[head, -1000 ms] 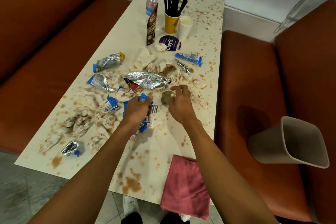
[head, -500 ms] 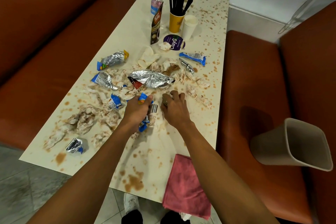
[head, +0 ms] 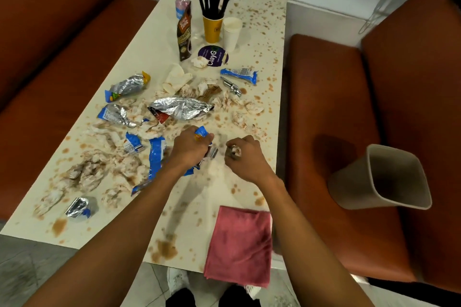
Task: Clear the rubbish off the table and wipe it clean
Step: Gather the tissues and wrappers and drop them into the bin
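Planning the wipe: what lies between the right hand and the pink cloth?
Head view: only stained tabletop, no rubbish, between the right hand and the pink cloth.

Bright, even indoor light, mostly from overhead, low contrast. Shadows are soft: a dark patch on the orange seat (head: 334, 154) left of the bin (head: 379, 177), and a faint streak on the bench (head: 154, 57) beside the left forearm (head: 139, 219). The foil bag (head: 182, 107) throws small hot glints. Whole frame slightly soft. Motion smear is worst at the left grip (head: 189, 148) holding a blue wrapper (head: 201, 131) and the right grip (head: 247, 159) pinching a tissue wad (head: 235, 151); the right edge of the pink cloth (head: 239, 244) is also smeared. Wide-angle lens bows the bench edges and stretches the corners. Floor (head: 22, 269) is mushy.
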### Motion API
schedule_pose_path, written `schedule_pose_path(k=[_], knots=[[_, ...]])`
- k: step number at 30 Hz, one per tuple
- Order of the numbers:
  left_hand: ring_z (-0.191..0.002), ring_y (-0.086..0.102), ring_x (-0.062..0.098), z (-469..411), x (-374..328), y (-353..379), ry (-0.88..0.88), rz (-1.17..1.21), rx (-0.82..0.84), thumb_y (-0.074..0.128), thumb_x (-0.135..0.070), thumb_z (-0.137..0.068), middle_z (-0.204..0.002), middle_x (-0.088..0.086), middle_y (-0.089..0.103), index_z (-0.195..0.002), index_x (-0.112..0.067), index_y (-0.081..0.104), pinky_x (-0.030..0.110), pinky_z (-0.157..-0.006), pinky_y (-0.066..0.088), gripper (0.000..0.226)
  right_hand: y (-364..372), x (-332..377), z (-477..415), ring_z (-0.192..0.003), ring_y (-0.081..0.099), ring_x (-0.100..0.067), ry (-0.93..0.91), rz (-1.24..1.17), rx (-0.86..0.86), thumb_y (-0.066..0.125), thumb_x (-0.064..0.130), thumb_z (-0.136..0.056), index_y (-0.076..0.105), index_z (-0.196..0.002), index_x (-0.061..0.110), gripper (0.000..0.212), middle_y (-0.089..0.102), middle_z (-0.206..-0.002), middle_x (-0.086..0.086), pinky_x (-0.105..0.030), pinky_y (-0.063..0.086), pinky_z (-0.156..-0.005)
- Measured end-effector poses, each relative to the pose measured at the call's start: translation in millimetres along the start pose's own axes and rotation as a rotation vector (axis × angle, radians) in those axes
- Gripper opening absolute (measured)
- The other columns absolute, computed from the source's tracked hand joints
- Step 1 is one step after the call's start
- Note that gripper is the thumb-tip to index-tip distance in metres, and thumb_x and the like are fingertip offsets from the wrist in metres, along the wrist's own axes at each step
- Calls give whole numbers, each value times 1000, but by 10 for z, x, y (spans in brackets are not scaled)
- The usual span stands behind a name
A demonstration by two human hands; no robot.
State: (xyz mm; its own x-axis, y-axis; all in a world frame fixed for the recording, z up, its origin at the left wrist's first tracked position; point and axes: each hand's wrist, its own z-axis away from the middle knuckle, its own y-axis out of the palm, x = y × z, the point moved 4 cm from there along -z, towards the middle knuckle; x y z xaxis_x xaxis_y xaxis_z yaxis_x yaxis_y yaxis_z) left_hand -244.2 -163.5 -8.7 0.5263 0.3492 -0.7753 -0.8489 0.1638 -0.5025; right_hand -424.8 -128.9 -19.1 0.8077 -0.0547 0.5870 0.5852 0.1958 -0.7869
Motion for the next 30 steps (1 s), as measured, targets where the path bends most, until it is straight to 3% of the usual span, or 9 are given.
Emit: schedule_pose_path(k=[3,8,12,15,19,24,27,30], knots=[[-87,61,30,21,-161,258,50,-104,73,66,-47,-100,-109,14,68,-120,-10,63,33,-71,42,42,-275,-185,163,-125,45,-30,29,-23,-35,71,21,-91,69,-131,16,40,47,-109,3,-27,36,-101],[-77,58,24,178,-637,933,149,-216,193,66,-45,-99,-99,14,67,-109,-12,60,30,-58,38,35,-772,-736,475,-126,48,-32,126,-42,-94,70,24,-92,68,-131,20,39,53,-120,-4,-26,35,-99],[-89,64,33,329,-1064,1545,234,-266,272,66,-41,-100,-96,14,67,-109,-4,62,31,-66,44,38,-1191,-1244,759,-123,49,-29,209,-72,-149,71,23,-91,69,-130,23,39,55,-125,-8,-25,33,-100],[-104,65,34,449,-1366,2015,282,-298,311,67,-43,-100,-111,11,69,-123,-8,64,35,-79,47,42,-1461,-1634,962,-121,52,-30,272,-81,-191,72,27,-87,70,-128,24,41,58,-121,-8,-27,37,-102],[-82,65,26,595,-1705,2640,317,-348,378,67,-46,-98,-88,8,68,-94,-12,62,33,-61,42,35,-1759,-2205,1237,-121,53,-31,368,-80,-213,66,38,-82,71,-126,26,46,61,-121,-10,-35,41,-106],[-79,63,20,769,-2068,3295,314,-340,452,68,-44,-97,-89,7,67,-82,-20,55,31,-60,41,31,-2136,-2897,1478,-125,49,-35,470,-51,-246,69,34,-87,68,-131,24,44,57,-126,-13,-38,36,-108],[-83,66,25,815,-2232,3668,308,-336,475,68,-46,-97,-92,8,67,-82,-23,54,32,-63,44,31,-2342,-3298,1545,-126,48,-38,524,-49,-277,70,30,-88,66,-134,21,47,54,-129,-16,-39,34,-110],[-73,65,21,834,-2389,3950,306,-332,489,66,-45,-99,-90,7,67,-94,-19,59,31,-58,45,28,-2496,-3615,1577,-126,42,-39,587,-40,-311,70,25,-92,61,-140,19,49,47,-139,-16,-41,32,-113]])
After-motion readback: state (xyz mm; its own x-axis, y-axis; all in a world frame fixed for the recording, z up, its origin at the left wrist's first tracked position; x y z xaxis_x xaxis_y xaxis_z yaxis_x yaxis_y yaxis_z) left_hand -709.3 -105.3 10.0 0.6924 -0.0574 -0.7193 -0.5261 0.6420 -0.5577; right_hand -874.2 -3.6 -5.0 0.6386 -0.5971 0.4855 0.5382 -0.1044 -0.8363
